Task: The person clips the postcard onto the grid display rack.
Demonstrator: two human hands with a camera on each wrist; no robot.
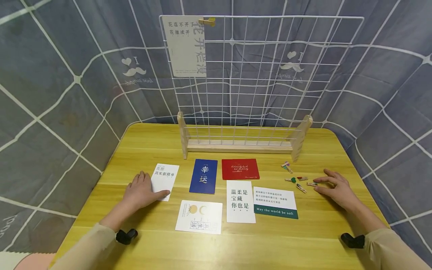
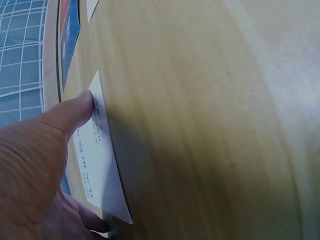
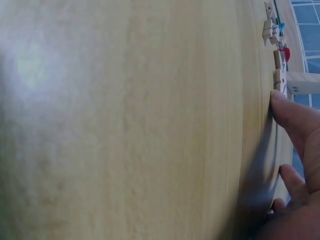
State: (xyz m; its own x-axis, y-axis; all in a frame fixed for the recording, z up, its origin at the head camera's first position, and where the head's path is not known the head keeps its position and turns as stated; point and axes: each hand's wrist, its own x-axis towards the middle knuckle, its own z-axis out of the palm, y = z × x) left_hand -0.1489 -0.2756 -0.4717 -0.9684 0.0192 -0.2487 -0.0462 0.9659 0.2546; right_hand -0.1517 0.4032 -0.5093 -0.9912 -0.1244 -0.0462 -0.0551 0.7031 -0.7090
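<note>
My left hand [image 1: 140,191] rests at a white card [image 1: 164,180] with black lettering, at the left of the table. Its thumb lies across the card's lower right part and the other fingers lie along the left edge. In the left wrist view the thumb tip touches the card [image 2: 102,165] near one corner. At the right, my right hand [image 1: 335,187] has thumb and forefinger spread around the end of a small wooden clothespin [image 1: 311,184]. The right wrist view shows the thumb tip against that clothespin [image 3: 280,80]; the forefinger tip is hidden there.
A white wire grid [image 1: 251,78] stands on a wooden base [image 1: 239,146], with a card [image 1: 183,48] clipped at its upper left by a clothespin [image 1: 207,21]. Blue [image 1: 204,176], red [image 1: 240,169] and several pale cards lie mid-table. Several clothespins [image 1: 301,188] lie near the right hand.
</note>
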